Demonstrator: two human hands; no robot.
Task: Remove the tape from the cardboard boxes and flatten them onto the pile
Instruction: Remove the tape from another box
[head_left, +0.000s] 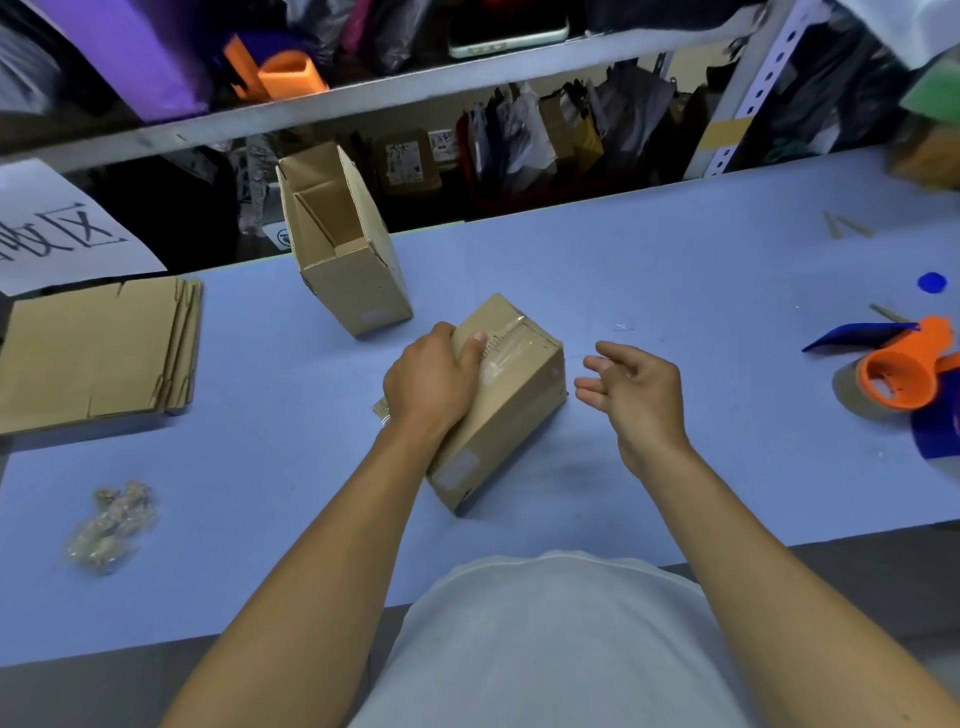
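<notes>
The taped box (498, 400) lies near the middle of the counter (701, 291), its clear tape (506, 345) partly lifted and wrinkled along the top seam. The left hand (431, 379) clamps the box's left top edge, fingers curled over it; the right hand (631, 387) hovers just right of the box, fingers loose, holding nothing. Risks, as judged: the thin tape may tear into strips if pulled at a steep angle, leaving residue on the seam; the box may skid or tip if the left hold slackens during the pull. Beyond the taped box stands an open box (343, 244), flaps up; its visible interior appears empty. Well left of the taped box lies the pile (98, 353) of flattened cardboard, and a tape wad (111, 525) sits near-left.
</notes>
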